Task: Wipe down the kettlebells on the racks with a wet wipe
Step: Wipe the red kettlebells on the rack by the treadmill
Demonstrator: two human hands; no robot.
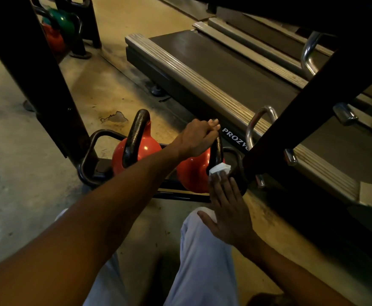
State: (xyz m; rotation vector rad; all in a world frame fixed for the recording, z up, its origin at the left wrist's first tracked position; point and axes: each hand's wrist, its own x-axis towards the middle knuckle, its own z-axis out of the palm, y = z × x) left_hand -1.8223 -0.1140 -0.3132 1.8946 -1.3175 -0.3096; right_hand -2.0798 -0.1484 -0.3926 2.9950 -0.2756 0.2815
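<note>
A grey treadmill with a dark belt and ribbed side rails (202, 85) occupies the upper right, standing on the worn concrete floor (26, 173). A black steel rack frame (48, 89) crosses the view, and its low tubular tray (92, 155) holds two red kettlebells with black handles. The left red kettlebell (136, 151) sits untouched. The right red kettlebell (193, 175) stands beside it, near the treadmill edge. The left hand (197, 138) grips the top of that kettlebell's handle, fingers curled around it. The right hand (227, 206) is flat, fingers extended, pressing a folded white wet wipe (219, 170) against the lower part of the same handle. Further kettlebells, green and red (59, 25), rest on a distant rack.
</note>
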